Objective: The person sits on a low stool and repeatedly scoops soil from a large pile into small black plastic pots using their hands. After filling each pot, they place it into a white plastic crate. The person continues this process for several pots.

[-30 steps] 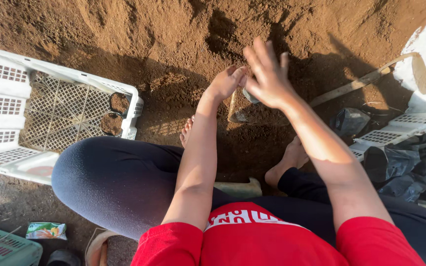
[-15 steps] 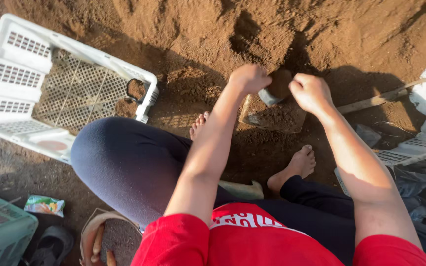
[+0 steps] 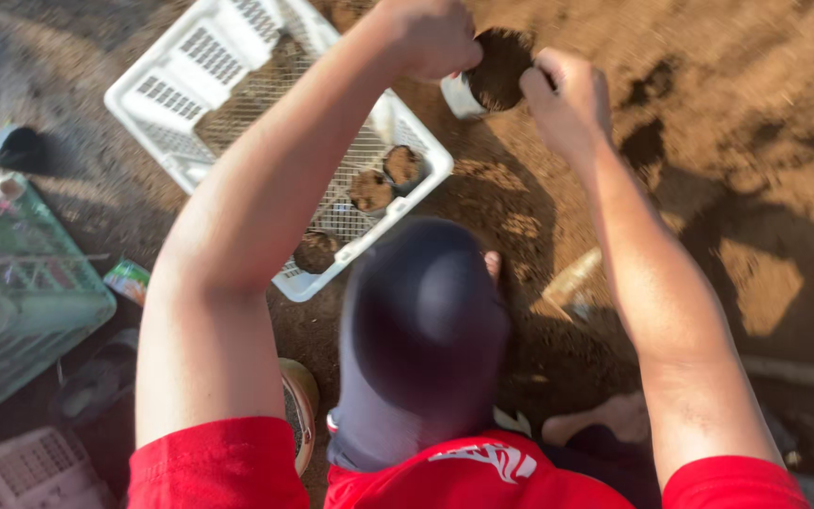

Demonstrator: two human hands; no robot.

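Holding a small soil-filled pot [image 3: 490,73] up between both hands, the person is squatting over bare earth. The left hand [image 3: 431,36] is clenching around the pot's near-left side, knuckles up, fingers curled tight against its pale wall. The right hand [image 3: 569,99] is sitting on the opposite side, fingertips bent in and pinching at the rim; whether they are gripping the rim itself or pressing soil there is too blurred to tell.

The pot is lying directly between the two hands, touching both, with its mouth tilting toward the camera and to the right, so its long axis is running from lower left, where the pale base is showing, to upper right. Neither hand is clearly nearer; the left is carrying more of the wall, the right only the edge.

Below and to the left of the pot, a white crate [image 3: 190,71] is resting on the ground, just beside the person's dark-clad knee [image 3: 426,311]. Three filled pots [image 3: 369,188] are standing in its near corner, close together. A green crate [image 3: 25,302] is lying well apart at the far left, and loose soil [image 3: 737,113] is spreading out to the right.
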